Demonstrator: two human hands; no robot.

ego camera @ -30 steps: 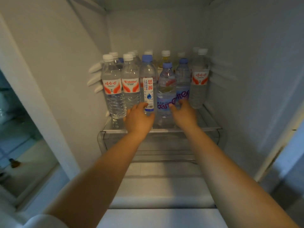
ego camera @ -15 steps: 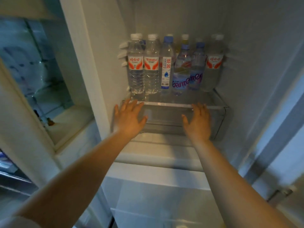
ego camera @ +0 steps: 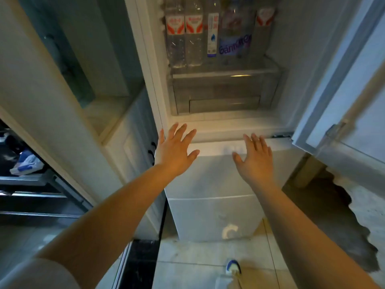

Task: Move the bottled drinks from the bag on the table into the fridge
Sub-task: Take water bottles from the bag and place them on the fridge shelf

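Observation:
Several bottled drinks (ego camera: pixel 193 36) stand upright in a row on a glass shelf (ego camera: pixel 225 73) inside the open fridge (ego camera: pixel 229 126), at the top of the view; their caps are cut off by the frame. Two at the left carry red-and-white labels, and one in the middle has a blue-and-white label (ego camera: pixel 213 36). My left hand (ego camera: pixel 175 151) hovers with fingers spread in front of the fridge's lower front, holding nothing. My right hand (ego camera: pixel 254 157) does the same beside it. Both hands are well below the shelf. The bag and the table are out of view.
The fridge door (ego camera: pixel 341 113) stands open at the right. A clear drawer (ego camera: pixel 225 97) sits under the shelf. A white cabinet with a glass door (ego camera: pixel 68 65) is at the left, and a dark rack (ego camera: pixel 31 184) lower left. My shoe (ego camera: pixel 233 268) is on the tiled floor.
Both hands have drawn back from the bottles and down past the shelf edge to the fridge's lower front. The view has tilted down and pulled away from the fridge.

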